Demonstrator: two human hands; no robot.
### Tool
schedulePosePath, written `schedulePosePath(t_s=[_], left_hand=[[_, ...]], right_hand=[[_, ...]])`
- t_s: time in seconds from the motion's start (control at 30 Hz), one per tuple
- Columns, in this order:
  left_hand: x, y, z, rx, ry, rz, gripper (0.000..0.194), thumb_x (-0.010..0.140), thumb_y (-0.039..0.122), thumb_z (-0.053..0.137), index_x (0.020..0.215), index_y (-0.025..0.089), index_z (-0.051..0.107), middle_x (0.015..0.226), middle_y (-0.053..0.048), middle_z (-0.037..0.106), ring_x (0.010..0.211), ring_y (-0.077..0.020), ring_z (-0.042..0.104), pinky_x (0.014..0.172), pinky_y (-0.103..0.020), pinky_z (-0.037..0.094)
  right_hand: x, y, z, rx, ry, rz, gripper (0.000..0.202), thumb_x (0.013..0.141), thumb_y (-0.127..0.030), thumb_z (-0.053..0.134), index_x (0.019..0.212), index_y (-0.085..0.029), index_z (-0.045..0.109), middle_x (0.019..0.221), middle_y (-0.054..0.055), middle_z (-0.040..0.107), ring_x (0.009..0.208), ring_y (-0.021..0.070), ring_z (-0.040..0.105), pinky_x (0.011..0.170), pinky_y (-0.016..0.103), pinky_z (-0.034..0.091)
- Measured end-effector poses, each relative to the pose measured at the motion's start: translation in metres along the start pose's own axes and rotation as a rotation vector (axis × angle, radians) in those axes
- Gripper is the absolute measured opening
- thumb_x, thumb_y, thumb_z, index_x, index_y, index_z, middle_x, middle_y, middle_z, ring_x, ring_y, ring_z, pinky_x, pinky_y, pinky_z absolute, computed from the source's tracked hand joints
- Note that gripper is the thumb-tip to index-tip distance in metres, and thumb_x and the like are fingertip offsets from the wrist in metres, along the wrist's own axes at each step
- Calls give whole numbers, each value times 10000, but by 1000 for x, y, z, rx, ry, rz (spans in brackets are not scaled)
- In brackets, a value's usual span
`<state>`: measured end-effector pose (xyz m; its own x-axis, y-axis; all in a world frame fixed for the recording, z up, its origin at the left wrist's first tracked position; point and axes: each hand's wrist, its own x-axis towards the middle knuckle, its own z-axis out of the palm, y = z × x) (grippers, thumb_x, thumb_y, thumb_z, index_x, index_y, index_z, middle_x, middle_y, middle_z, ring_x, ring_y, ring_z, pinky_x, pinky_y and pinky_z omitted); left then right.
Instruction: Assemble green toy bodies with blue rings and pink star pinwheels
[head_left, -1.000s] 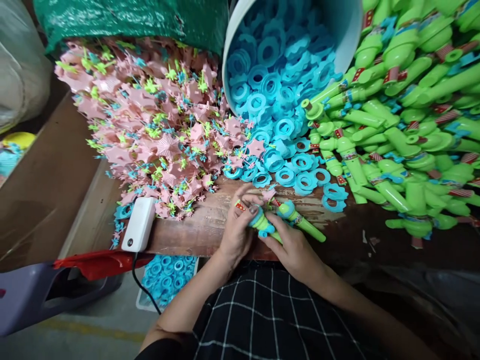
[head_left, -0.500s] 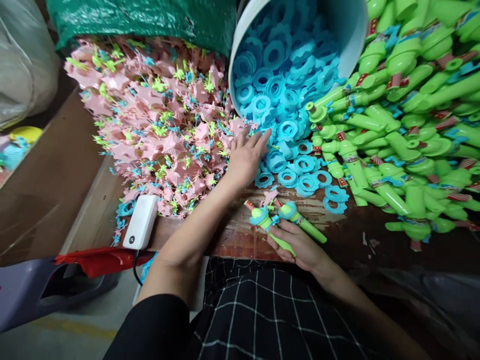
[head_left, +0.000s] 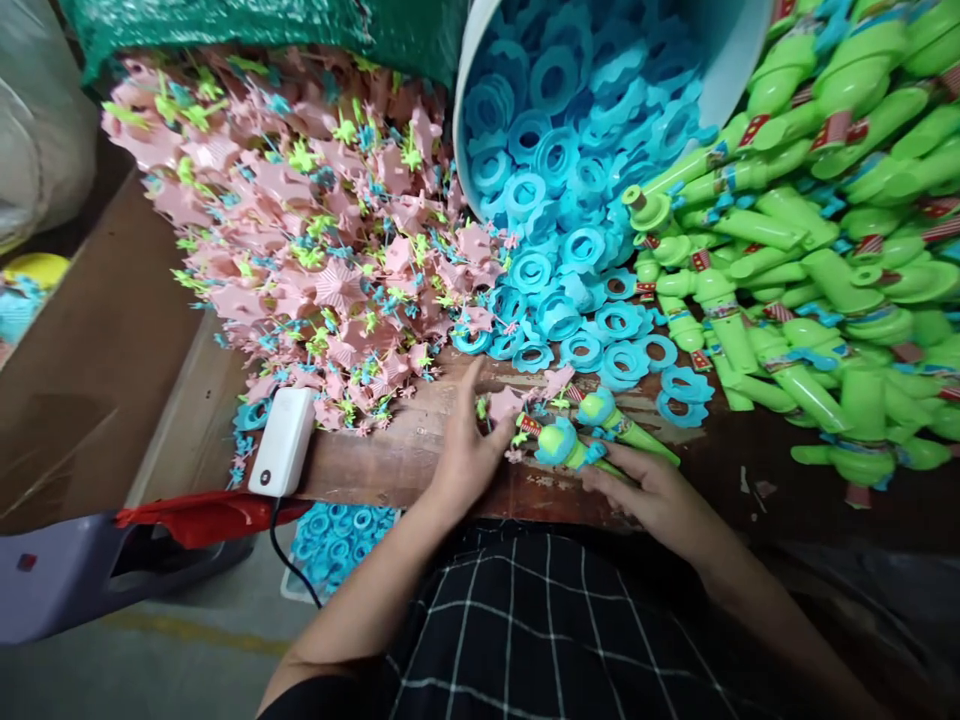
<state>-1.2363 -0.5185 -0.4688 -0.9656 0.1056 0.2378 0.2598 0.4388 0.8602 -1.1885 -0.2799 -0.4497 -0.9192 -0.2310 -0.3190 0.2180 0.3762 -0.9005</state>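
My left hand [head_left: 474, 445] is closed around a pink star-shaped piece [head_left: 504, 404] near the table's front edge; its thumb and fingers pinch the piece beside the red-striped tip of a green toy. That green toy [head_left: 564, 445], with a light blue ring round its head, lies in my right hand [head_left: 652, 490], whose fingers are around its green tube. Just behind it a second green toy [head_left: 619, 425] with a blue ring rests on the table. Another pink piece [head_left: 559, 380] touches its striped tip.
Pink pieces [head_left: 337, 285] are heaped at the left below a green sack [head_left: 262, 25]. Blue rings [head_left: 581, 248] spill from a white bucket [head_left: 463, 130]. Green toys [head_left: 795, 290] pile up at the right. A white power bank [head_left: 283, 440] with a cable lies at the front left.
My left hand has come back from the blue rings toward the front edge with a pink piece. My right hand and its green toy have shifted slightly right, the toy now lying flatter.
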Motion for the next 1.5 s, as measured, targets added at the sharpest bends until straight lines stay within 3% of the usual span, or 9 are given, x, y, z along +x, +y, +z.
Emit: schedulePosePath(t_s=[0.13,0.3,0.67,0.8,0.9,1.03,1.17,1.37,1.5], left_hand=[[-21,-17,16,48,-168,-3,488,966,159,609,1432,277,525,1212,-76,647,1117,-228,634,958,-392,542],[-14,-27,12,22,-243,75,450,943,179,670,1382,235,584,1109,-61,641,994,-187,637,907,-333,553],[-12,-35,9,-52,-317,128,541,928,141,660,1446,230,532,1182,-82,654,1091,-210,647,968,-371,566],[-13,-36,9,-39,-318,127,541,929,147,661,1446,234,528,1169,-75,644,1084,-207,650,958,-366,573],[-13,-35,9,-27,-311,131,523,933,149,651,1438,225,534,1153,-74,642,1058,-200,655,933,-346,578],[-14,-39,12,-43,-308,127,558,925,94,598,1459,231,515,1126,-68,636,949,-173,653,884,-337,586],[-17,-45,14,-42,-295,150,605,909,72,581,1481,248,490,1127,-73,642,999,-190,664,889,-354,595],[-10,-33,2,-83,-242,186,631,941,269,689,1518,284,435,1281,-111,665,1111,-241,677,952,-430,591],[20,-23,-8,56,-33,191,450,999,273,602,1441,268,515,1226,-109,676,1086,-238,672,951,-433,570]], right_hand=[[-6,5,0,-361,113,-182,319,984,-413,577,1163,-207,743,1218,95,742,1173,294,688,998,428,565],[-14,9,-1,-532,164,-273,363,996,-402,580,1244,-174,717,1246,97,732,1123,287,721,950,419,610],[-15,3,8,-726,192,-392,384,1038,-387,523,1284,-136,677,1215,103,745,1102,243,731,962,354,603],[-18,-26,12,-968,173,-394,389,1051,-377,468,1272,-126,666,1108,100,770,884,267,766,683,382,632],[-17,-63,20,-1280,165,-357,339,1000,-290,487,1200,-116,697,807,101,734,549,254,670,414,366,491],[-2,-111,40,-1498,98,-352,302,829,-70,470,927,-138,748,589,128,612,446,216,564,383,314,409],[14,-134,52,-1443,24,-241,305,812,-46,448,797,-149,735,611,174,621,475,239,571,406,328,410],[12,-71,3,-1077,61,-178,334,914,-312,600,1198,-208,743,968,143,749,892,371,720,692,470,566],[12,-24,-36,-774,153,-267,499,880,-507,686,1303,-243,692,1263,108,685,1157,319,661,904,432,560]])
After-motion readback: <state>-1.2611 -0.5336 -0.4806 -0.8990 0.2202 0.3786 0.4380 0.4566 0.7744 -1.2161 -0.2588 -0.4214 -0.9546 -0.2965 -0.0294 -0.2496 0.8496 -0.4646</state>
